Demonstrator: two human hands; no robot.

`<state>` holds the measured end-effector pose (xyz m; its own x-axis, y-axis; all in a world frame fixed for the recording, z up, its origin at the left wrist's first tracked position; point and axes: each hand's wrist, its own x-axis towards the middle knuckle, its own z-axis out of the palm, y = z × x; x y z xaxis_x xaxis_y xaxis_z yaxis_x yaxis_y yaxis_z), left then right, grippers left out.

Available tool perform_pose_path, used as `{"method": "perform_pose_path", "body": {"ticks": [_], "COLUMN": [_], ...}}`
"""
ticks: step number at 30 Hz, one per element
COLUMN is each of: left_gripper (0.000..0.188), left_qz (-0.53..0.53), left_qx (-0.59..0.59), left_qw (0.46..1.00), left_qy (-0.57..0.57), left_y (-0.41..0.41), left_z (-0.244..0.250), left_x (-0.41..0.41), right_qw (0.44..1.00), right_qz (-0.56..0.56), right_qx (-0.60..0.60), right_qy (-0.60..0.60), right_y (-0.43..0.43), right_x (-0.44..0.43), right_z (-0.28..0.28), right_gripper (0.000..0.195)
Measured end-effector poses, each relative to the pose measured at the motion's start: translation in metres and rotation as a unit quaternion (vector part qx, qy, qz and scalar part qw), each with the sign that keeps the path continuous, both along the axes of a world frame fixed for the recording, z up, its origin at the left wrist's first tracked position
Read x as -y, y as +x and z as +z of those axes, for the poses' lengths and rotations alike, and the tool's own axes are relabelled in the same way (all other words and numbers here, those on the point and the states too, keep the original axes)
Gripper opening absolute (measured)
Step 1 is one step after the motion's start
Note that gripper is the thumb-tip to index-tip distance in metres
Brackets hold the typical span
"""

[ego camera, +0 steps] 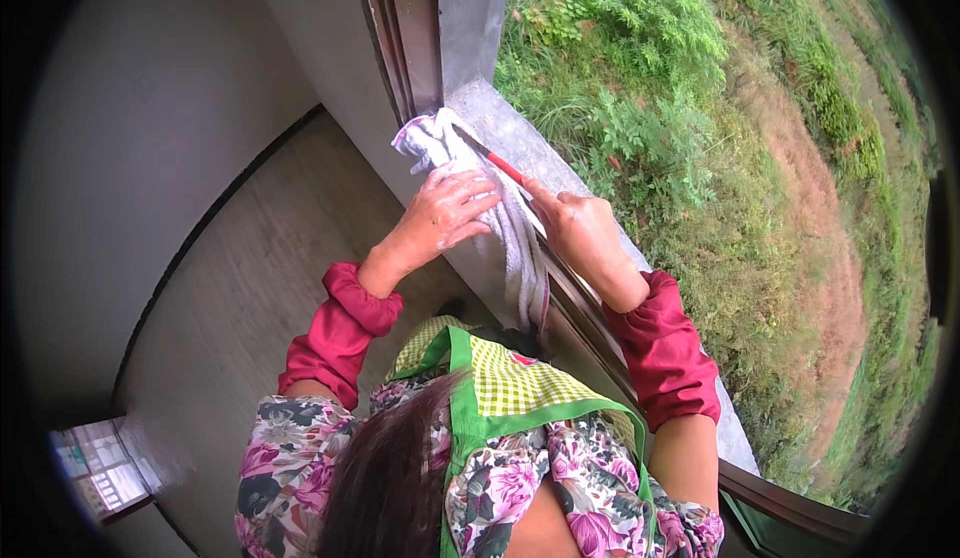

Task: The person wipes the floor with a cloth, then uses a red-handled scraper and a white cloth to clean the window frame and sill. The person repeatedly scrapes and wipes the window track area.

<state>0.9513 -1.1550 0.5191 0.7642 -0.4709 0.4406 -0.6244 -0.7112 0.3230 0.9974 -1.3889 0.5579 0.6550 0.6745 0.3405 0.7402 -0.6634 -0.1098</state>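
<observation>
A white towel (517,258) with a coloured hem is draped over the window track, bunched up in the frame's corner and hanging down on the room side. My left hand (450,209) lies on the towel with its fingers spread, pressing it from above. In my right hand (577,231) is a slim tool with a red handle (504,167), my index finger stretched along it. The tool's dark front end rests against the towel near the corner; its tip is hidden in the folds, so its exact kind is unclear.
The brown metal window frame (405,40) rises at the corner. A grey concrete outer sill (517,137) runs beside the track, with green vegetation (660,107) outside and below. Indoors are a pale wall (157,122) and a wood-look floor (277,235).
</observation>
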Motion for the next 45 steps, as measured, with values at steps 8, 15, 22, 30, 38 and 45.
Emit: {"method": "perform_pose_path", "body": {"ticks": [8, 15, 22, 30, 38, 45], "left_gripper": [0.025, 0.024, 0.016, 0.009, 0.013, 0.009], "left_qz": [-0.019, -0.108, 0.022, 0.142, 0.007, 0.100], "left_qx": [0.076, 0.031, 0.032, 0.046, 0.007, 0.046], "left_qw": [0.994, 0.976, 0.973, 0.960, 0.973, 0.959], "left_qy": [-0.080, -0.185, -0.228, -0.236, -0.230, -0.263], "left_y": [-0.012, -0.064, -0.035, -0.002, -0.038, -0.003], "left_z": [-0.008, -0.008, 0.001, 0.007, 0.011, 0.002], "left_x": [0.012, 0.068, 0.051, 0.018, 0.054, 0.030], "right_qw": [0.994, 0.982, 0.996, 0.998, 0.992, 0.996], "right_qz": [-0.016, -0.059, -0.022, -0.053, -0.057, -0.067], "right_qx": [-0.066, -0.114, -0.062, -0.018, -0.097, -0.051], "right_qy": [-0.088, -0.141, -0.068, -0.035, -0.055, -0.022], "right_y": [-0.063, -0.088, -0.038, -0.011, -0.048, -0.006], "right_x": [0.080, 0.105, 0.037, -0.031, 0.036, -0.023], "right_z": [0.049, 0.084, 0.041, 0.008, 0.047, 0.017], "right_gripper": [0.039, 0.042, 0.044, 0.045, 0.039, 0.034]}}
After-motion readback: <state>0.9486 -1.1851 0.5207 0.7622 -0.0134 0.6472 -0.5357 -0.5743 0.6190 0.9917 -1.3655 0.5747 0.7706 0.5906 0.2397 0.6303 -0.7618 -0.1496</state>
